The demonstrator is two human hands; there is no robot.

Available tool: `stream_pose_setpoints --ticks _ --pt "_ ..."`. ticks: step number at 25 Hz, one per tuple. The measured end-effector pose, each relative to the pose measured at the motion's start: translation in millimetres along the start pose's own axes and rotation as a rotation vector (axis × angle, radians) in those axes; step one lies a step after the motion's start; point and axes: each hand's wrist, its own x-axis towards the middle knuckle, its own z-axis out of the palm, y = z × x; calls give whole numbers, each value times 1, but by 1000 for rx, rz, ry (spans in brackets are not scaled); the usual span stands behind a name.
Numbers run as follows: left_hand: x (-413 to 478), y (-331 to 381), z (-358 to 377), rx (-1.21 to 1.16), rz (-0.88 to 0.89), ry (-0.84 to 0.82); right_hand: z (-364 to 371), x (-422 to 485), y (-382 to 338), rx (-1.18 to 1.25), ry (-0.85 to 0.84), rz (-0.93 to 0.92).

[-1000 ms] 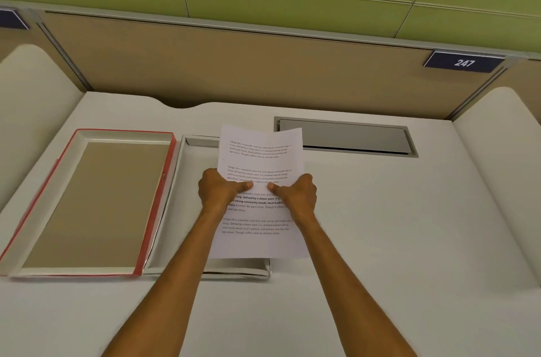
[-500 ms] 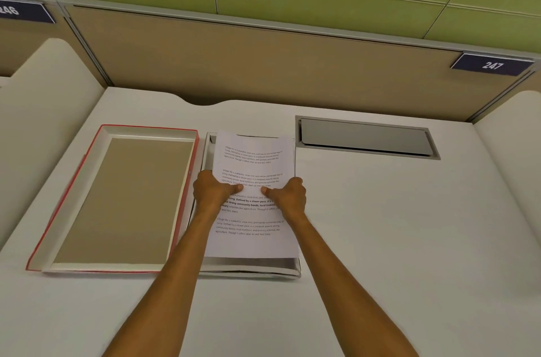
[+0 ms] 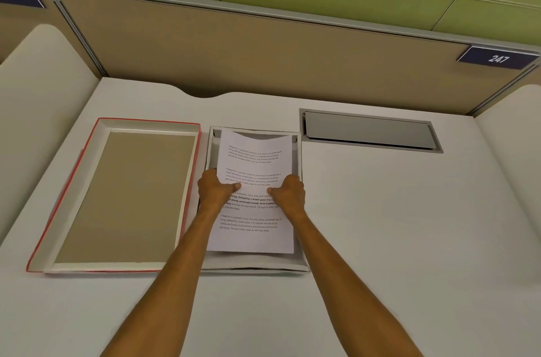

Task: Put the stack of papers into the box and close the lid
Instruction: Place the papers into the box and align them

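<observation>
A stack of white printed papers [image 3: 254,163] hangs inside the outline of the open white box [image 3: 300,239] in the middle of the desk. My left hand [image 3: 215,188] grips the stack's left edge and my right hand [image 3: 288,192] grips its right edge, thumbs on top. The far edge of the papers bows downward into the box. The lid [image 3: 123,195], red-edged with a brown inside, lies upside down right beside the box on its left.
A grey metal cable hatch [image 3: 370,132] is set into the white desk [image 3: 409,239] to the right of the box. Tan partition panels rise behind, cream dividers stand at both sides, and a "247" sign [image 3: 497,58] hangs at the upper right.
Both hands have carried the papers leftward and down, from above the box's right side to within its walls. The far edge of the stack now sags.
</observation>
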Motion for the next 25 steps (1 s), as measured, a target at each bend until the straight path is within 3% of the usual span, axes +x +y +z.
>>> stream_pose_setpoints --ticks 12,25 --pt "13 -14 5 -21 -19 -23 12 12 10 -42 -18 -14" --pt "6 -23 11 50 77 47 15 10 14 41 49 18"
